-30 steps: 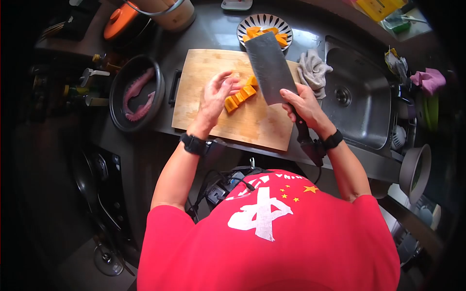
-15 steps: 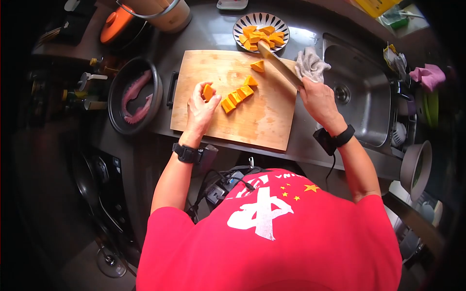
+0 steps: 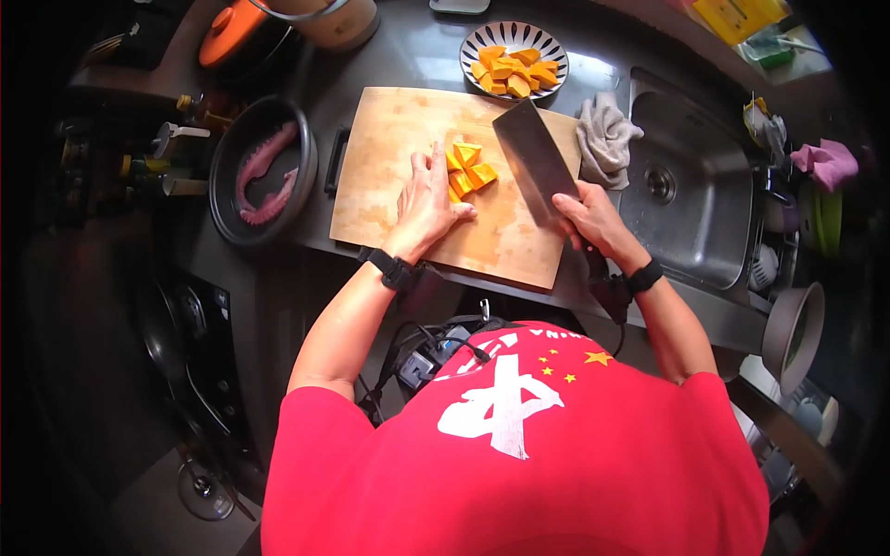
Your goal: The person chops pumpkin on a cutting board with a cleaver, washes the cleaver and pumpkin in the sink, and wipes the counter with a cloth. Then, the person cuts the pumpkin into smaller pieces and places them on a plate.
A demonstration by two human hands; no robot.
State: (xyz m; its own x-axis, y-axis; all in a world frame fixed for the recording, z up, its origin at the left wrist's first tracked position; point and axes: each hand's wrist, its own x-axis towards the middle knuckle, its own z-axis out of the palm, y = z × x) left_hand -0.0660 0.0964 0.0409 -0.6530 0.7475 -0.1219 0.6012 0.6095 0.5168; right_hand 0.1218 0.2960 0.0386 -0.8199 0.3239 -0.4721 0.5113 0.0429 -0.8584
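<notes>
In my right hand (image 3: 595,222) is the handle of a cleaver (image 3: 536,156). The broad side of its blade faces up, over the right part of the wooden cutting board (image 3: 389,120). Several orange pumpkin pieces (image 3: 471,169) sit bunched near the middle of the board, left of the blade and apart from it. My left hand (image 3: 428,202) rests along their left side, fingers stretched away from me and thumb out below the pieces. It seems to touch the nearest ones; its palm side is hidden. Beyond the board, a black-and-white patterned plate (image 3: 476,42) holds more pumpkin pieces (image 3: 515,70).
A crumpled grey cloth (image 3: 605,139) lies at the board's right, beside the steel sink (image 3: 691,218). Left of the board stands a dark round pan (image 3: 222,199) with pinkish strips of food (image 3: 262,167). An orange-lidded pot (image 3: 227,32) and a bucket (image 3: 343,26) stand behind.
The cleaver has come back from the plate, its broad side turned up. My left hand has moved right, from holding a pumpkin piece to lying against the pieces, which are now bunched closer.
</notes>
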